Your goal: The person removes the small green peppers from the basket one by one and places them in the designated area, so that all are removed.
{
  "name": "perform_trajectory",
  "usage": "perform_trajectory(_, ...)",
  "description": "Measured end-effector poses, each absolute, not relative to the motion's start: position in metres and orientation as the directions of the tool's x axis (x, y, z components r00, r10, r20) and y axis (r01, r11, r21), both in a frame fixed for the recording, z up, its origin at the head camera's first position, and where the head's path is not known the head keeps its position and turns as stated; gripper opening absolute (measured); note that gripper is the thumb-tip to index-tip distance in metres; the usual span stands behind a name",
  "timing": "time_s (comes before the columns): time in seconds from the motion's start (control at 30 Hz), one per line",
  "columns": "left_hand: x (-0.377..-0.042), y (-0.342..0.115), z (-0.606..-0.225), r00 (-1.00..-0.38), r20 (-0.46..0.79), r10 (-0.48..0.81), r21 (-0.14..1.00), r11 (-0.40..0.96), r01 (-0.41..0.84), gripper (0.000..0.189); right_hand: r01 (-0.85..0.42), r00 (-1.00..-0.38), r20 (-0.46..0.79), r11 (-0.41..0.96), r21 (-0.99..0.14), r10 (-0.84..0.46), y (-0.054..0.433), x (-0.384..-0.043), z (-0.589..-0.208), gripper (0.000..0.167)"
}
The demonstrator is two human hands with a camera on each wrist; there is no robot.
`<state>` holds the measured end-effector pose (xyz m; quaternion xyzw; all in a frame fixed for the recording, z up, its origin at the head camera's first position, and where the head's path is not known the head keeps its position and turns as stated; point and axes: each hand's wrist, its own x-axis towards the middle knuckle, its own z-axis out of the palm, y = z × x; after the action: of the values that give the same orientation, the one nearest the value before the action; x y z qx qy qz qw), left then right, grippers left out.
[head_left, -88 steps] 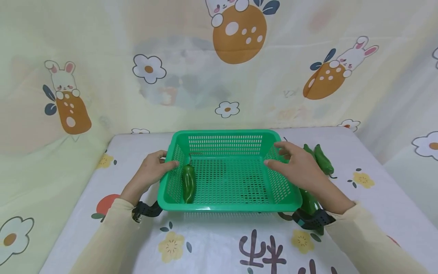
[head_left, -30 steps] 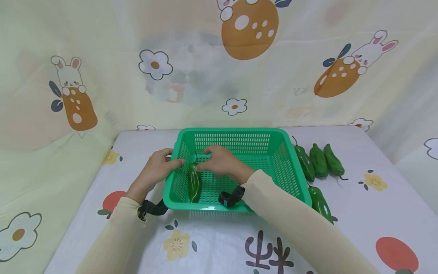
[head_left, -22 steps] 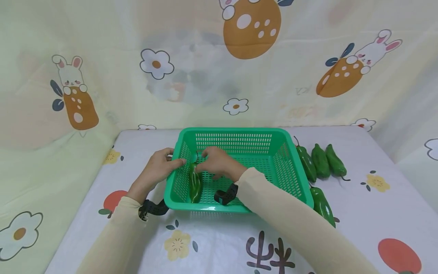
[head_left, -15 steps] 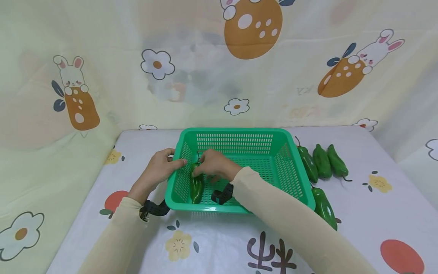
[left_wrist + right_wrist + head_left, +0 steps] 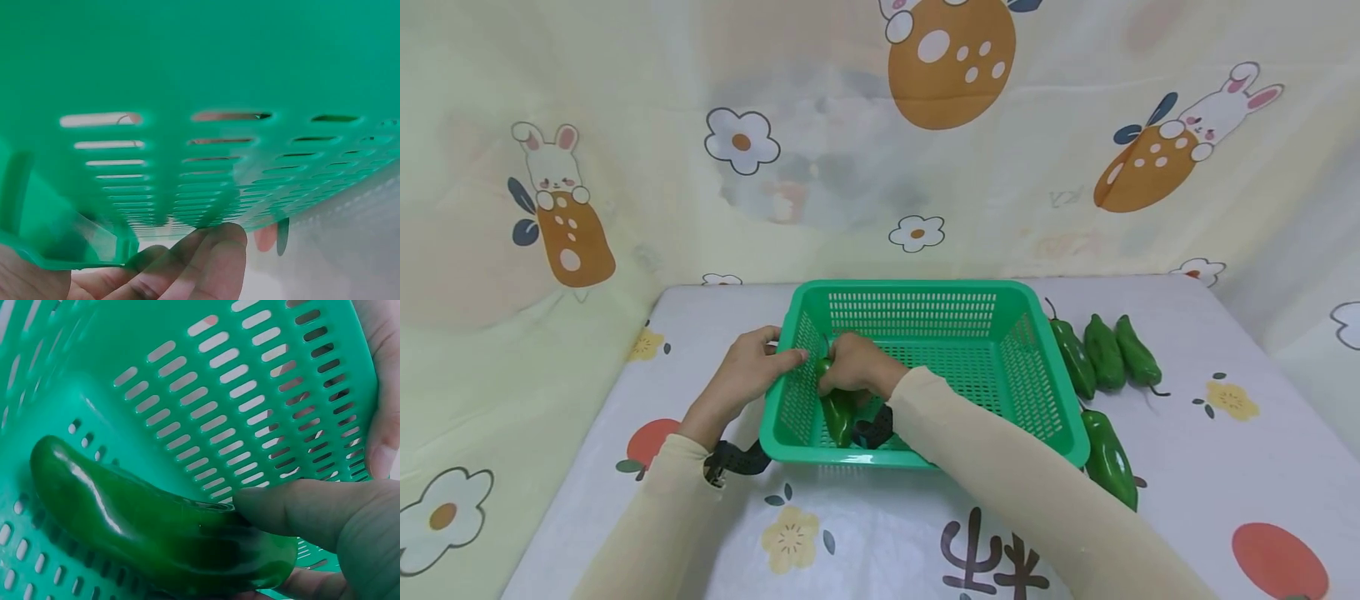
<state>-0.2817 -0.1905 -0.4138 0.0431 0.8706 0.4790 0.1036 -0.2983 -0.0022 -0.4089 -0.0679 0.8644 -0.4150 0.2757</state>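
A green perforated plastic basket (image 5: pixel 925 457) stands on the table. My left hand (image 5: pixel 741 375) grips its left rim, the thumb inside over the edge; in the left wrist view the fingers (image 5: pixel 219 262) lie against the outside of the slotted wall. My right hand (image 5: pixel 859 367) reaches down inside the basket's left part and holds a glossy green pepper (image 5: pixel 837 418) near its stem end. The right wrist view shows the thumb (image 5: pixel 275 503) on the upper side of the pepper and fingers beneath, partly hidden. Its rounded tip points toward the near side of the basket.
On the table right of the basket, three green peppers (image 5: pixel 1102 353) lie side by side, and another green pepper (image 5: pixel 1109 458) lies nearer, close to the basket's right rim. A patterned cloth (image 5: pixel 820 250) hangs behind the table.
My right hand has moved from the basket's right side to the left, lowered, and taken hold of the green pepper, whose tip has shifted slightly right. My left hand stays on the rim.
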Motion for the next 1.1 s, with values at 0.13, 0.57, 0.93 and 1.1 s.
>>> perform_trajectory(0.13,-0.281,-0.19,-0.414,-0.976,-0.138,0.169,0.844,0.536,-0.026,0.05,0.115,-0.836,-0.422,0.641,-0.759,-0.35,-0.002,-0.298,-0.408,0.027)
perform_trajectory(0.57,-0.281,-0.189,-0.414,-0.974,-0.135,0.184,0.854,0.52,-0.02,0.05,0.111,-0.843,-0.384,0.576,-0.81,-0.378,0.017,-0.293,-0.392,0.065)
perform_trajectory(0.93,-0.28,-0.189,-0.413,-0.978,-0.142,0.151,0.83,0.557,-0.034,0.049,0.113,-0.854,-0.367,0.557,-0.823,-0.369,0.039,-0.289,-0.379,0.065)
perform_trajectory(1.1,-0.28,-0.189,-0.413,-0.98,-0.137,0.144,0.829,0.558,-0.034,0.05,0.12,-0.857,-0.36,0.537,-0.835,-0.369,0.047,-0.288,-0.372,0.064)
